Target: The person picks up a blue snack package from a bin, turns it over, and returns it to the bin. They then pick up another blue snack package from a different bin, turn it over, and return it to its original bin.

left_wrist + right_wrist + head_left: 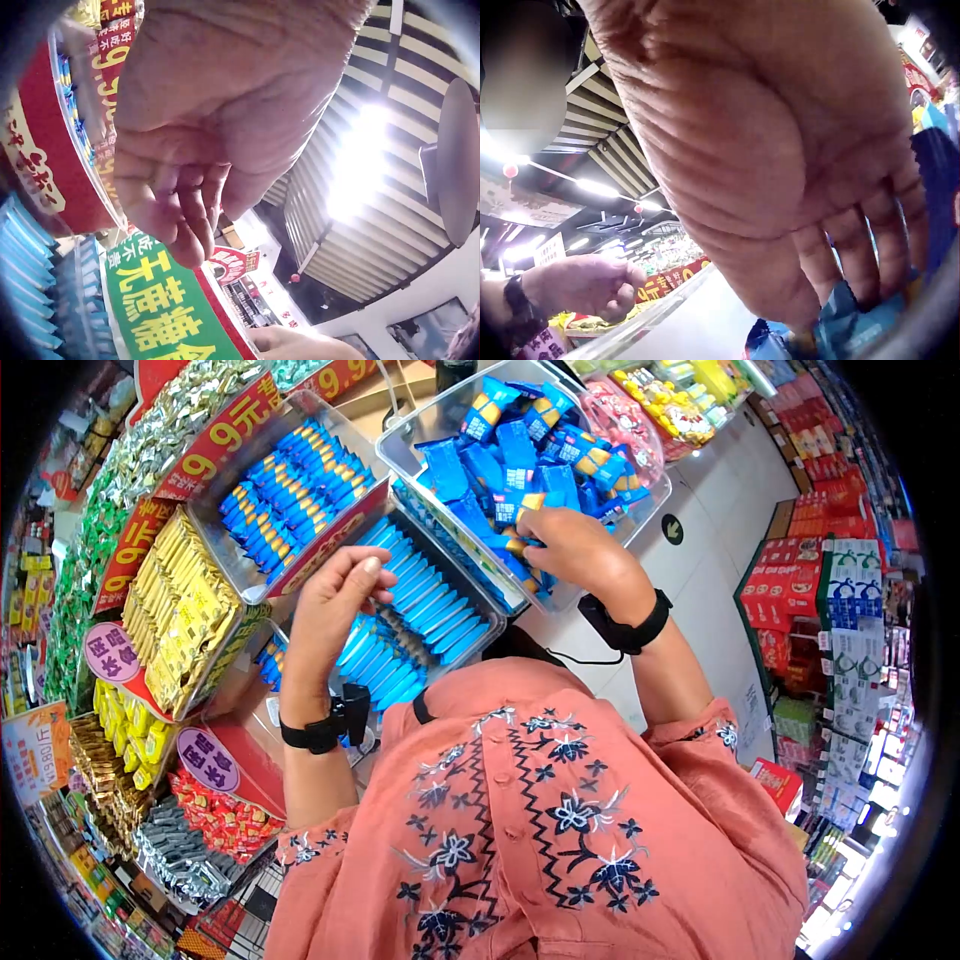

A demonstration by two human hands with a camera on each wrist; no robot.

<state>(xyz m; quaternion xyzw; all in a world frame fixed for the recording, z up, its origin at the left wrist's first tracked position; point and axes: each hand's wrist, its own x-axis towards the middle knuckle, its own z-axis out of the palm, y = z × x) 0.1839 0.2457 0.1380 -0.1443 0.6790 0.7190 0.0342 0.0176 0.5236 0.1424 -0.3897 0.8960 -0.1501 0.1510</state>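
My right hand (590, 560) reaches into a clear plastic bin (655, 508) heaped with loose blue snack packets (518, 445). In the right wrist view, its thumb and fingers close around a crinkled blue snack packet (862, 322) low in the frame. The fingertips are partly hidden among the wrappers. My left hand (338, 600) hovers near the front edge of a neighbouring bin (325, 540) of blue-and-yellow packets, over rows of light-blue packets (425, 600). Its fingers hang loosely curled with nothing between them, as the palm in the left wrist view shows.
Yellow packets (185, 610) fill a bin at the left, beside red price strips (225, 425). Red sweets (225, 815) and silver-wrapped ones (185, 850) lie lower left. A tiled aisle (690, 590) runs at the right, bordered by stacked boxes (790, 580).
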